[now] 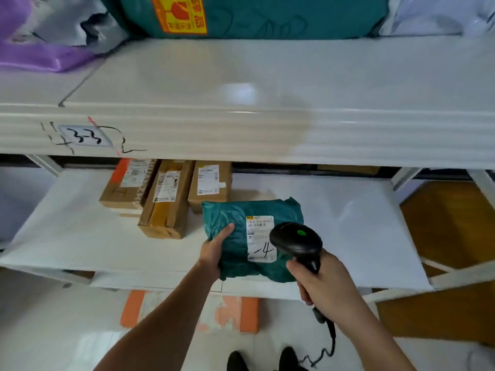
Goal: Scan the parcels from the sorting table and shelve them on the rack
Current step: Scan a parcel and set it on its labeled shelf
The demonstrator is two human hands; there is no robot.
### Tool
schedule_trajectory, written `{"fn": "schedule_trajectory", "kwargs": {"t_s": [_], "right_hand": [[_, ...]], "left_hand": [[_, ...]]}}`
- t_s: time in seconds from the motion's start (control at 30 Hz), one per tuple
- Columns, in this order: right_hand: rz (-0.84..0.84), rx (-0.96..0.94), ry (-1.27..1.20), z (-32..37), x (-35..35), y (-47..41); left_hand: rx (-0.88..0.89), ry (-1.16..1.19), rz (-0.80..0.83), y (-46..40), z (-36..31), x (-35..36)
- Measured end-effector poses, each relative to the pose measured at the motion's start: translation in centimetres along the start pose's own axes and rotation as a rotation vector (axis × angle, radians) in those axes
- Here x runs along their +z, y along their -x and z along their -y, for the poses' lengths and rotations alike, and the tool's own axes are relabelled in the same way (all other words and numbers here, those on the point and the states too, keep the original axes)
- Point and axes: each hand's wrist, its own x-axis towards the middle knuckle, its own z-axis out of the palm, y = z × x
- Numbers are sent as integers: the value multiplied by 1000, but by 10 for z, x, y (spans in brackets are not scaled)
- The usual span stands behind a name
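Observation:
A teal plastic parcel bag (pixel 235 226) lies on the lower white rack shelf (pixel 348 223), with a white shipping label (pixel 261 238) marked "-4" facing up. My left hand (pixel 214 250) grips the bag's near left edge, thumb on top. My right hand (pixel 318 285) holds a black corded barcode scanner (pixel 296 242) by its handle. The scanner's head, with a green light on it, hovers over the right side of the label and hides part of the bag.
Three brown cardboard boxes (pixel 166 199) stand side by side on the same shelf, behind and left of the bag. The upper shelf (pixel 241 84), marked "3-3", carries a large teal bag (pixel 267 14), a purple bag (pixel 34 49) and grey bags. An orange-and-white parcel (pixel 187 309) lies on the floor below.

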Motion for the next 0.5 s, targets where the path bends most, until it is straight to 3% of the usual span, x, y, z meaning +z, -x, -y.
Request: {"fn": "schedule_trajectory", "kwargs": {"t_s": [0.5], "right_hand": [[-26, 63, 38, -22, -31, -33]], "left_hand": [[-38, -20, -152, -78, 0, 42]]}}
